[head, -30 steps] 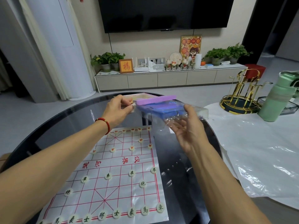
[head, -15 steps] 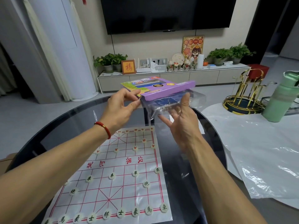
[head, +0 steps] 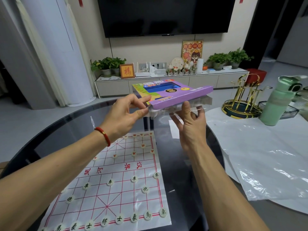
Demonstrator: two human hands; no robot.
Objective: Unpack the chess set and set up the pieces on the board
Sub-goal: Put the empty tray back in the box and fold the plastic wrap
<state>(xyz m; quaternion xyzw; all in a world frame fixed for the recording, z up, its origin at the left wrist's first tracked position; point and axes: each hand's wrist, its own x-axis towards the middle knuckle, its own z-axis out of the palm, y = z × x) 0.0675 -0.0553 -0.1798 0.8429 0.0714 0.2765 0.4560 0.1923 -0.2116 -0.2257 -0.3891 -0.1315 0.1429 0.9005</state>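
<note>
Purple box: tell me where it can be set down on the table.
Bare dark glass lies left of the board sheet, and a strip between the sheet and the glass's right edge. The sheet is crowded with pieces.

A box (head: 173, 94) is held above the table's (head: 50, 130) far edge, behind the board (head: 116, 180) lying on it.
</note>
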